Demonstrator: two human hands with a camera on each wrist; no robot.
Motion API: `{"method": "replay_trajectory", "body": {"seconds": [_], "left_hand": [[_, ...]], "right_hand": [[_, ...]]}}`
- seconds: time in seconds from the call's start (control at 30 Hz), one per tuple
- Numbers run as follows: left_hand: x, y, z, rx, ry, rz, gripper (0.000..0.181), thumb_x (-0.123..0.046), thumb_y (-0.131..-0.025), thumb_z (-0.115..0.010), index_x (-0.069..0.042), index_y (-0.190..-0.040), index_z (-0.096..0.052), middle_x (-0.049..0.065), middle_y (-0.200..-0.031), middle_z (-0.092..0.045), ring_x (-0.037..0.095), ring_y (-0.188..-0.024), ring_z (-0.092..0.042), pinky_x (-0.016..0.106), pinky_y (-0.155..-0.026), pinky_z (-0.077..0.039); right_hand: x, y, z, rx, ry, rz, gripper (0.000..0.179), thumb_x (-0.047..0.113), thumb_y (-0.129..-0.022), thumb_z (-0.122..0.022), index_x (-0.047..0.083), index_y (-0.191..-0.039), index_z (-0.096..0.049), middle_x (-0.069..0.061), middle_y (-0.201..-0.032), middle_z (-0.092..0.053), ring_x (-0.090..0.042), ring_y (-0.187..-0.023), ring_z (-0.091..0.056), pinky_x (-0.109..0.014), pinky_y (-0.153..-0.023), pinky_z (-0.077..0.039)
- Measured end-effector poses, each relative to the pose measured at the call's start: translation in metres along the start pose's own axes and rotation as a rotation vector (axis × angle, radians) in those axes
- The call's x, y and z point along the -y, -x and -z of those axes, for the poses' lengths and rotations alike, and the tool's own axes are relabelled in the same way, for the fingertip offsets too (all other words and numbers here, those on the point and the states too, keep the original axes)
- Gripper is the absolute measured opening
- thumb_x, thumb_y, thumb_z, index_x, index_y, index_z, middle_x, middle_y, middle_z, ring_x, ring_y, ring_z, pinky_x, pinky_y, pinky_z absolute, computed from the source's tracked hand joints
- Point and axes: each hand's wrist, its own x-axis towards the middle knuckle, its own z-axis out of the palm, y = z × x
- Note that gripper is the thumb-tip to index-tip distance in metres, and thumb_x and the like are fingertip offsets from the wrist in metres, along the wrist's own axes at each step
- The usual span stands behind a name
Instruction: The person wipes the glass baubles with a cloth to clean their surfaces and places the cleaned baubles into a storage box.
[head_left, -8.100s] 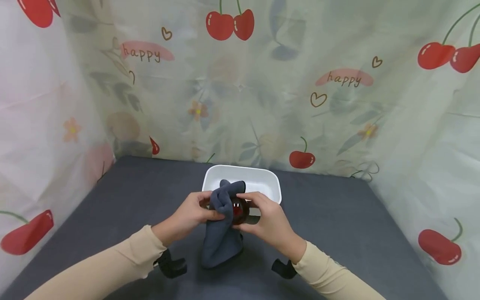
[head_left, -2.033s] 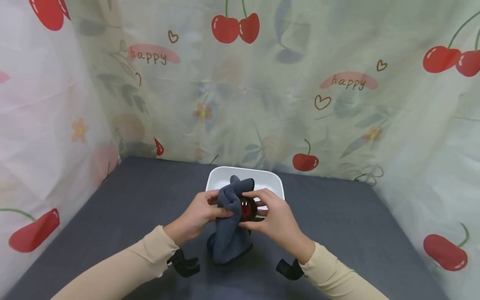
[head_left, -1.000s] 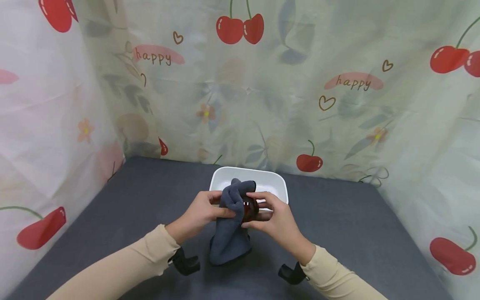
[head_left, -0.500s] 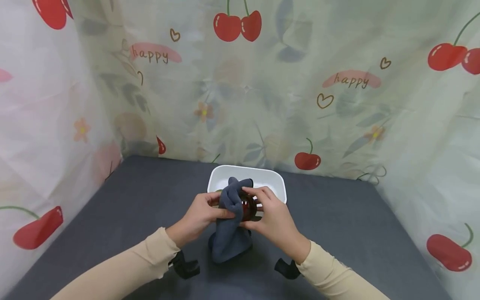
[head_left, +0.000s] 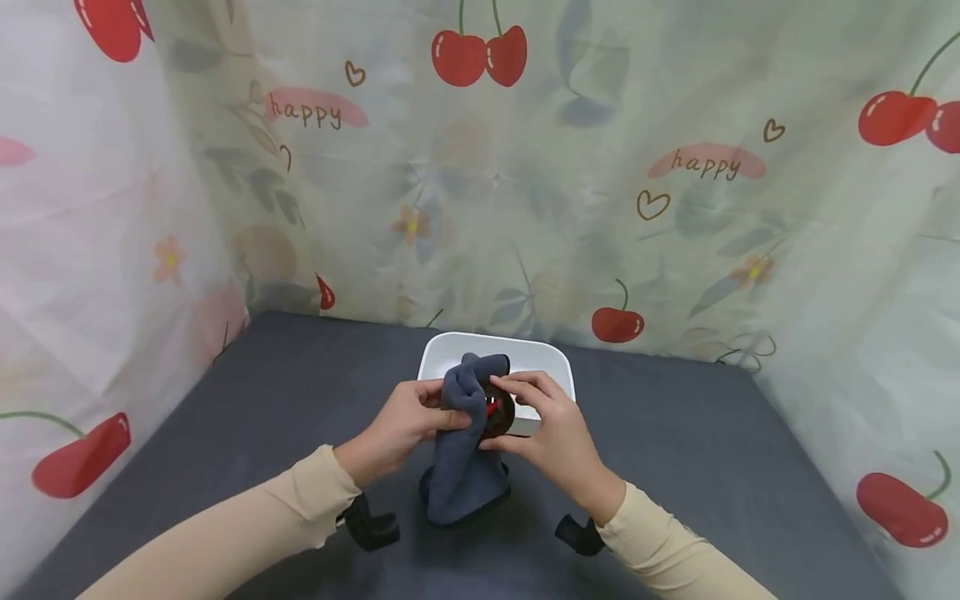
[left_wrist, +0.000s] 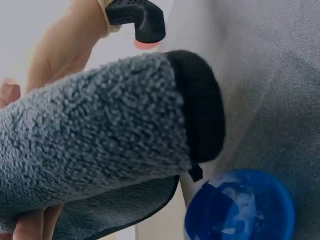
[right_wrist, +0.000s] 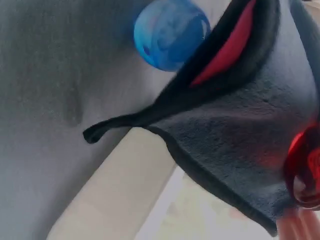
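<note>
The left hand angles in from lower left, fingers pinching a gray cloth at centre; the right hand, from lower right, grips a dark red round object between thumb and fingers.

Black-edged gray cloth, shiny red object, blurred hand below; round blue object, pale container

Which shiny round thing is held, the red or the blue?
The dark red, glassy round one, held by the right hand against the grey fabric cloth; the blue, translucent round one has no hand on it.
</note>
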Motion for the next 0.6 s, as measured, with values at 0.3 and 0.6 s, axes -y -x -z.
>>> {"method": "replay_trajectory", "body": {"seconds": [0.3, 0.6], "left_hand": [[-0.0014, 0.0001, -0.0003, -0.003, 0.094, -0.011, 0.036, 0.005, -0.077, -0.068, 0.01, -0.111, -0.06, 0.006, -0.091, -0.068, 0.017, -0.08, -0.065, 0.03, -0.07, -0.054], [0.0034, 0.0024, -0.0043, 0.008, -0.035, 0.034, 0.052, -0.009, -0.076, -0.075, 0.005, -0.122, -0.056, 0.016, -0.114, -0.062, 0.022, -0.097, -0.063, 0.038, -0.079, -0.052]], "right_hand": [[-0.0014, 0.0023, 0.0049, 0.035, -0.447, -0.238, 0.068, 0.006, -0.064, -0.083, 0.016, -0.126, -0.056, -0.005, -0.119, -0.053, -0.019, -0.09, -0.063, -0.03, -0.079, -0.052], [0.0065, 0.0015, 0.0031, 0.083, 0.058, -0.028, 0.064, 0.02, -0.062, -0.086, 0.02, -0.12, -0.059, 0.006, -0.112, -0.059, -0.009, -0.098, -0.06, -0.02, -0.08, -0.05]]}}
